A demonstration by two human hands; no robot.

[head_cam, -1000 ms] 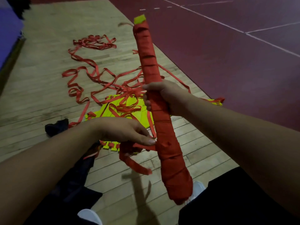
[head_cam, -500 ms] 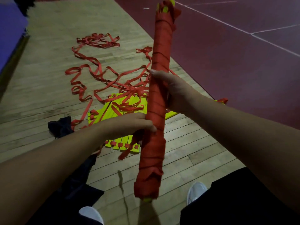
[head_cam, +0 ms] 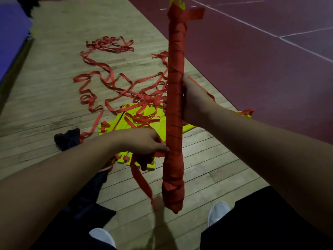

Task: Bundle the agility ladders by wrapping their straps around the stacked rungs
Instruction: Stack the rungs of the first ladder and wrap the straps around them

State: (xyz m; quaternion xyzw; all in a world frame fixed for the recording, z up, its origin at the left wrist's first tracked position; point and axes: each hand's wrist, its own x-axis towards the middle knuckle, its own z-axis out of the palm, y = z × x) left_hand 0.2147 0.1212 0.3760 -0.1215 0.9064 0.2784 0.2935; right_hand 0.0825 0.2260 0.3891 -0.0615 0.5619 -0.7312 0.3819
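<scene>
While right hand (head_cam: 193, 101) grips upright bundle (head_cam: 175, 87) mid-length | left hand (head_cam: 142, 141) pinches strap (head_cam: 141, 179) beside it

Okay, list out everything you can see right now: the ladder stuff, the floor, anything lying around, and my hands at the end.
wrapped bundle: one, red strap over yellow rungs, held near upright, centre
strap tail: one, red, hanging beside the bundle's lower part
loose straps: one tangle, red, on the floor beyond
rung pile: one, yellow, under the tangle
cloth: one, black, left of the pile
wooden floor: pale planks, left and centre
court surface: dark red, white lines, right
mat: one, blue, far left
shoes: two, white, bottom
left hand: pinches the strap tail
right hand: grips the bundle's middle
</scene>
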